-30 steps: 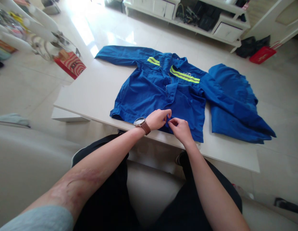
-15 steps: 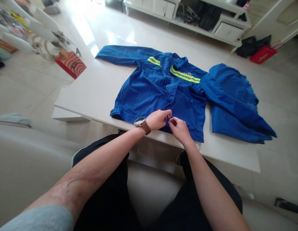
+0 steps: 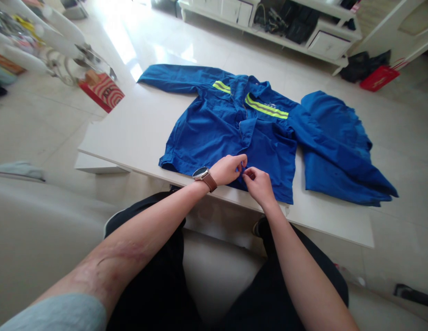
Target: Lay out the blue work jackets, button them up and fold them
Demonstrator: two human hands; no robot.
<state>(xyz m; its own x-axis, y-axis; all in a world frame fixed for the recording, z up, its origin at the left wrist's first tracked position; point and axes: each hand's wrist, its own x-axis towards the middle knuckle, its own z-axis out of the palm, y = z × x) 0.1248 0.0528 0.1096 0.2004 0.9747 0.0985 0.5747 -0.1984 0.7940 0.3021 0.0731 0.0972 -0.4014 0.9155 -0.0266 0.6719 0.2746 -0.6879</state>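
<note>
A blue work jacket [image 3: 214, 128] with yellow-and-grey reflective strips lies spread, front up, on a white table [image 3: 110, 133]. Its collar points away from me, and the hem is at the near edge. My left hand [image 3: 228, 170], with a watch [image 3: 201, 174] on the wrist, pinches the front opening at the lower middle. Close beside it, my right hand [image 3: 258, 185] pinches the other side of the same opening near the hem. Whatever small fastening lies between the fingertips is hidden. More blue folded cloth [image 3: 334, 124] lies by the jacket's sleeve on the right.
At the far side stands a white cabinet [image 3: 234, 14] with drawers. A red patterned bag [image 3: 105, 92] is beyond the table's left end, and a red bag [image 3: 378, 79] sits on the floor at the far right. A pale sofa [image 3: 55, 220] is under and beside me.
Almost nothing differs. Both hands stay at the lower front opening, with only a slight shift of the fingers.
</note>
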